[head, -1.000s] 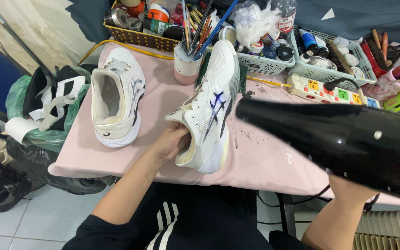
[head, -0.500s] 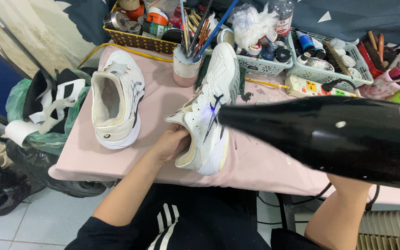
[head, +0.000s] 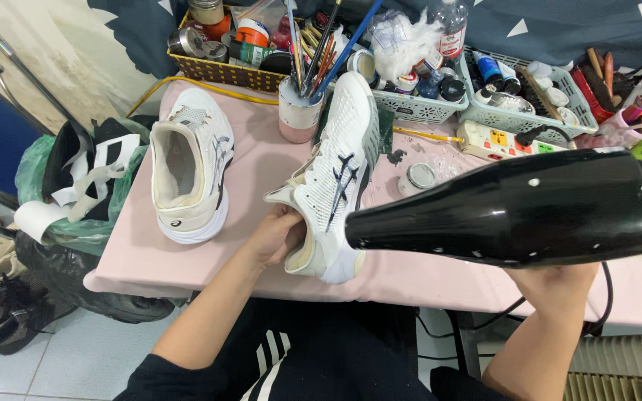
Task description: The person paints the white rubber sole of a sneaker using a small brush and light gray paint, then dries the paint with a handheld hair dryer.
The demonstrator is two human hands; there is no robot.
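Left hand (head: pixel 276 236) with grip wrapped around heel of white sneaker (head: pixel 336 178), tilted on its side on pink tabletop (head: pixel 254 171). Right hand (head: pixel 555 286) with grip closed on black hair dryer (head: pixel 507 212), nozzle just beside sneaker's side. Second white sneaker (head: pixel 187 174) upright to the left, apart. Brush cup (head: pixel 299 111) behind.

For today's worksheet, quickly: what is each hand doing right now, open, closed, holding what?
Left hand: closed on the heel of the white sneaker, tipped on its side.
Right hand: closed on the black hair dryer, nozzle toward that sneaker.
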